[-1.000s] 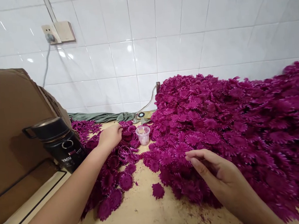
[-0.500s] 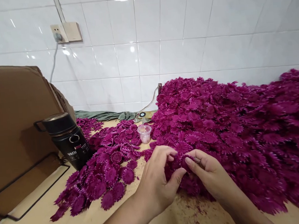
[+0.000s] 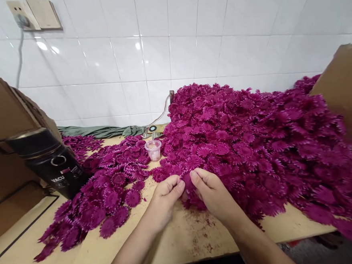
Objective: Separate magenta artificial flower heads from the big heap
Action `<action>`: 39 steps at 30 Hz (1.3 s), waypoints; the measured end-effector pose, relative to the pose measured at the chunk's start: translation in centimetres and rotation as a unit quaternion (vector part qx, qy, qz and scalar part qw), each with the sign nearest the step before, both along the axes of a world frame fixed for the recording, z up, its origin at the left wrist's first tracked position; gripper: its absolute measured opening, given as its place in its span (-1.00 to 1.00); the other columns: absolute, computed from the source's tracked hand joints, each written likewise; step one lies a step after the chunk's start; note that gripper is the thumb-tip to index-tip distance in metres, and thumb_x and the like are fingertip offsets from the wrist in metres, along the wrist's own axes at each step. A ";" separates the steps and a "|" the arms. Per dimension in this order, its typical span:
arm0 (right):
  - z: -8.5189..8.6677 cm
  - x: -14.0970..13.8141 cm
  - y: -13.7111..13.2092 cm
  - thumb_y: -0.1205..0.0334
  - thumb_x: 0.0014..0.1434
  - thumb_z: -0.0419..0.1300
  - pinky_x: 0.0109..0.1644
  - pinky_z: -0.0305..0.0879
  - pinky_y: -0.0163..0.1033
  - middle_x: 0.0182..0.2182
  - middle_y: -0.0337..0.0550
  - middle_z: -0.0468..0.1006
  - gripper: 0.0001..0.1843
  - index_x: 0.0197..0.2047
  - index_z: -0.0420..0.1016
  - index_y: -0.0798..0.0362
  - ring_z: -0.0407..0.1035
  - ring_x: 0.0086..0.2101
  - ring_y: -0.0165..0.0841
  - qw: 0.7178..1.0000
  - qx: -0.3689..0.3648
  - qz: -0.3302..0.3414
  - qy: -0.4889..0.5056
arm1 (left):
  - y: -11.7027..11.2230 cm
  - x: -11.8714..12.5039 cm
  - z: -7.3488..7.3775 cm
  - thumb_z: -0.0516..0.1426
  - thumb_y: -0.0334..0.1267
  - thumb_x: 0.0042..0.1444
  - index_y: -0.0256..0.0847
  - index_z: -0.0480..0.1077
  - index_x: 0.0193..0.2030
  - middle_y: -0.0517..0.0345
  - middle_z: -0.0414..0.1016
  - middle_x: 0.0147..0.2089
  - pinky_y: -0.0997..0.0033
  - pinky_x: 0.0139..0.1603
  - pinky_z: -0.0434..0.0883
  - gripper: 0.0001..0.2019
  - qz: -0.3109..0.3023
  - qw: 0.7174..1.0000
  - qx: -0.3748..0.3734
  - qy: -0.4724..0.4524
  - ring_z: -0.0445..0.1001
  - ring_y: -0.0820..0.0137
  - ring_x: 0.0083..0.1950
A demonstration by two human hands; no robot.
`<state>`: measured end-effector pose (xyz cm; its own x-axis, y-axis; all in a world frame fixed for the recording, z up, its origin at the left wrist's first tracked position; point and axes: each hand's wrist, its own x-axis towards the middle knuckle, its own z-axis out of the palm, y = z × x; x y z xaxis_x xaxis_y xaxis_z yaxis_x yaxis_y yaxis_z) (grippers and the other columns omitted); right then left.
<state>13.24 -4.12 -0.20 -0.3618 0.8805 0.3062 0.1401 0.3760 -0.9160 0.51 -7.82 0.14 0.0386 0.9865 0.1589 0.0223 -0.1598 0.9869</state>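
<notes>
Between my two hands is a magenta flower head (image 3: 189, 184), hard to tell apart from the blossoms behind it. My left hand (image 3: 167, 193) pinches its left edge between thumb and fingers. On the other side, my right hand (image 3: 208, 186) is closed on it with the thumb on top. Right behind and to the right rises a large heap of magenta flower heads (image 3: 231, 144). A smaller spread of flower heads (image 3: 108, 193) lies to the left of my hands. Dark red crumbs (image 3: 206, 236) are scattered on the table below my hands.
A small clear plastic cup (image 3: 153, 150) stands between the two heaps. At the left a black vacuum bottle (image 3: 48, 161) leans near a cardboard box (image 3: 0, 112). Another cardboard piece (image 3: 342, 92) stands at the right. Green cloth (image 3: 100, 131) lies along the tiled wall.
My left hand has closed from a half-open shape into a pinch on the flower head. My hands have come closer together. The view has turned to the right, showing the right-hand cardboard.
</notes>
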 end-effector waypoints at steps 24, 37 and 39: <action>2.4 1.4 1.8 -0.14 0.05 0.05 0.24 -0.03 -0.02 0.08 0.03 0.32 -0.41 0.04 0.31 0.08 0.15 0.11 -0.17 0.989 0.033 -0.134 0.055 | 1.4 7.5 1.0 0.03 -0.46 -0.03 -0.30 0.37 0.03 0.02 0.43 0.08 0.28 0.21 0.19 -0.58 0.056 0.902 -0.037 -0.427 0.28 0.26 0.18; 1.7 -1.2 -0.3 -0.35 0.06 -0.25 0.31 -0.22 -0.11 0.23 -0.22 0.12 -0.19 0.22 0.14 -0.05 -0.14 0.24 -0.27 0.986 -0.075 -0.080 0.127 | 2.1 7.7 3.4 -0.25 0.09 0.17 -0.21 0.09 0.25 0.12 0.05 0.32 0.35 0.30 -0.05 -0.39 0.108 0.934 -0.073 -0.333 -0.08 0.32 0.34; 2.3 -0.8 1.0 -0.39 0.03 -0.33 0.29 -0.13 -0.08 0.22 -0.21 0.14 -0.16 0.21 0.15 -0.10 -0.09 0.23 -0.24 0.977 -0.137 -0.108 0.119 | 1.4 8.4 2.8 -0.21 0.11 0.15 -0.19 0.07 0.26 0.15 0.01 0.34 0.38 0.31 -0.12 -0.38 0.082 0.956 -0.018 -0.280 -0.14 0.32 0.35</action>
<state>12.42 -3.16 2.08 -0.1057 0.9892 0.1013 -0.0410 0.0974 -0.9944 8.90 -6.38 2.96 -0.1975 0.9774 0.0748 -0.4900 -0.1645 0.8560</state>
